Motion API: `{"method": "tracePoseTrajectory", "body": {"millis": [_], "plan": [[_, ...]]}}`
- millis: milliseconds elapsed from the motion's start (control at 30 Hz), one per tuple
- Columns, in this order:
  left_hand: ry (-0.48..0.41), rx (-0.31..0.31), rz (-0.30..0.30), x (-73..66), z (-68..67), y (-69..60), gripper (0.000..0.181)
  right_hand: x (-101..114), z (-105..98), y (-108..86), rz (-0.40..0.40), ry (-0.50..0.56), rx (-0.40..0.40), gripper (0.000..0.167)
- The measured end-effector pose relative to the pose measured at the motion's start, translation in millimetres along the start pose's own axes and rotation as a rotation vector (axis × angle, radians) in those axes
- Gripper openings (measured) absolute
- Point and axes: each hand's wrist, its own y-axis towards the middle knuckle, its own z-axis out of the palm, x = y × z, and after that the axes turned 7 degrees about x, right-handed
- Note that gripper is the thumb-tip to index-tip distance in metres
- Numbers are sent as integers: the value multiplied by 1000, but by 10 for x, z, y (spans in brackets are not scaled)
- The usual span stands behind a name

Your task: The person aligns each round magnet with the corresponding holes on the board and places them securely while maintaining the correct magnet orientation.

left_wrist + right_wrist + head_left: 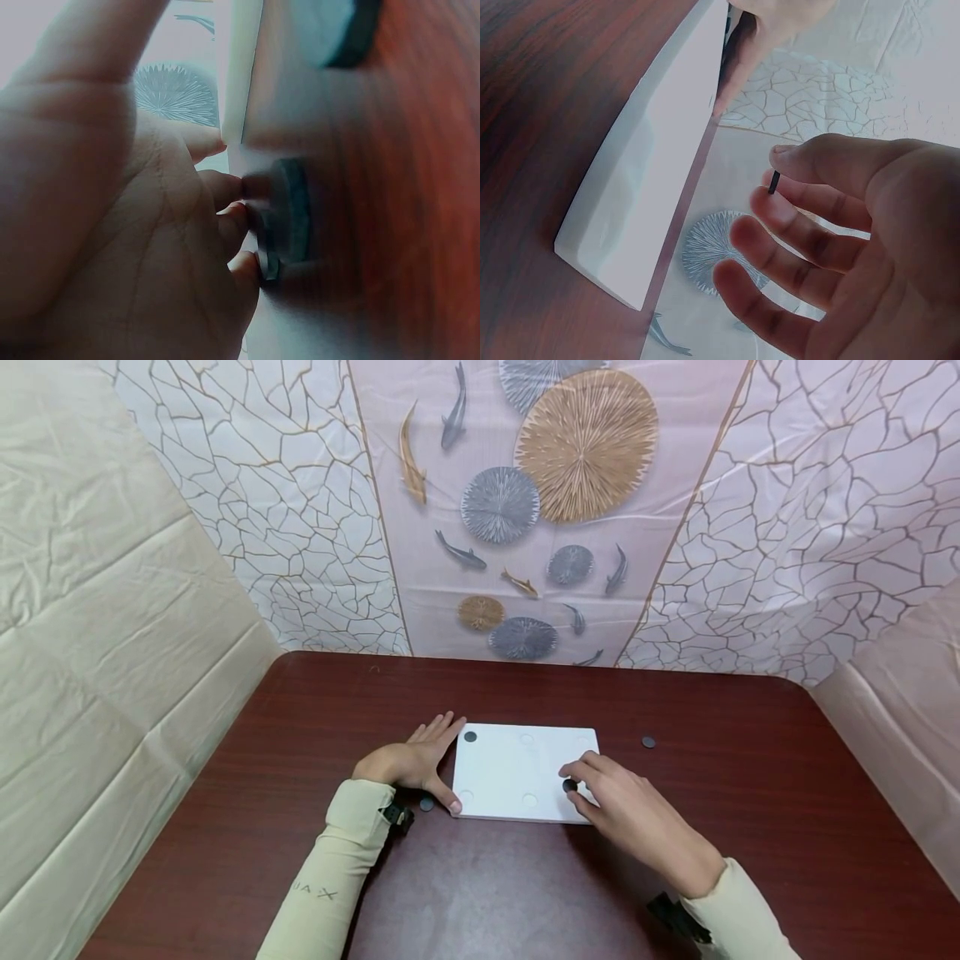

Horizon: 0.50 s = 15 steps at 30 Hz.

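A white rectangular board (510, 768) with shallow round recesses lies on the table. One dark disc (470, 737) sits at its far left corner. My left hand (416, 764) touches the board's left edge, thumb and fingers spread apart. Between the thumb and fingertips of my right hand (630, 810), a small dark disc (570, 785) is pinched over the right part of the board. The right wrist view shows that disc (774, 182) edge-on, apart from the board (645, 165). Beneath the left palm, dark discs (294, 210) rest on the table.
On the dark red wooden table (300, 735), a loose disc (648, 742) lies beyond the board's right side. Another disc (427, 805) is beside the left wrist. A patterned cloth (525, 527) hangs behind the table, with plain cloth (97, 677) at the left.
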Motion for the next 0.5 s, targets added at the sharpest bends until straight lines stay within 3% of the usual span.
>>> {"method": "tracePoseTrajectory", "body": {"millis": [267,500], "plan": [[-12,2,1,-54,-20,-52,152,-12,23,60,21,7,16,18],[0,3,-15,-7,10,5,153,-47,67,115,13,20,-5,17]]}}
